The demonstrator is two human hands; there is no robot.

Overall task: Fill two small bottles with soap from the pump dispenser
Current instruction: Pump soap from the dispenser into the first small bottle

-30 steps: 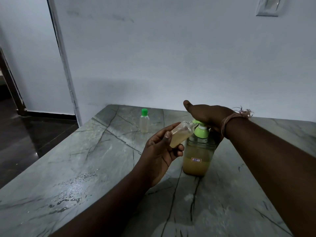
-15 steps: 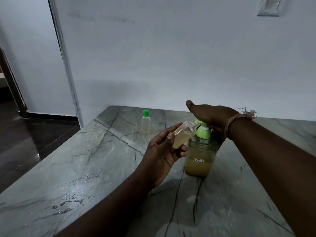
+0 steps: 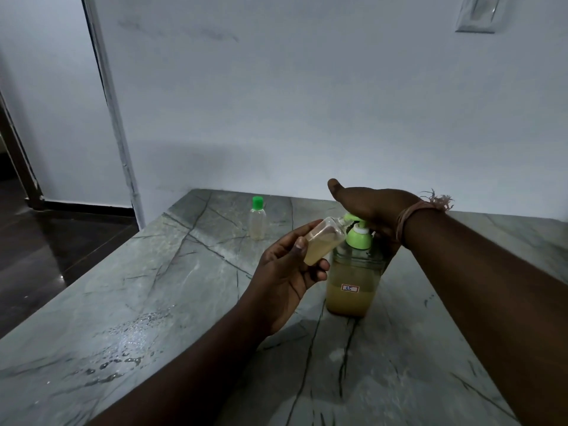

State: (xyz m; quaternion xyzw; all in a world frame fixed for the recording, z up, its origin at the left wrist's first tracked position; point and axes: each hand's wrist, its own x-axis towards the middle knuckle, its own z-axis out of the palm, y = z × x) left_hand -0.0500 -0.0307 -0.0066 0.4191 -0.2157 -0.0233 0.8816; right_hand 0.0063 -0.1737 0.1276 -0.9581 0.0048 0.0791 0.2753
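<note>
Two bare forearms, no sleeves. The right wrist wears a wrapped thread band (image 3: 413, 215) (pinkish-brown, with frayed loose ends sticking up at its knot).

Two small bottles are in view: one uncapped bottle (image 3: 322, 241), partly filled with yellowish liquid and tilted in the left hand (image 3: 287, 272), and one capped bottle (image 3: 257, 221) with a green lid standing alone farther back on the table (image 3: 153, 287). There is one pump dispenser (image 3: 353, 272) bearing one small label (image 3: 349, 288), and one right hand (image 3: 373, 207) on its pump, with one thread band (image 3: 412, 213) at that wrist. One wall switch plate (image 3: 478, 13) shows at the upper right
</note>
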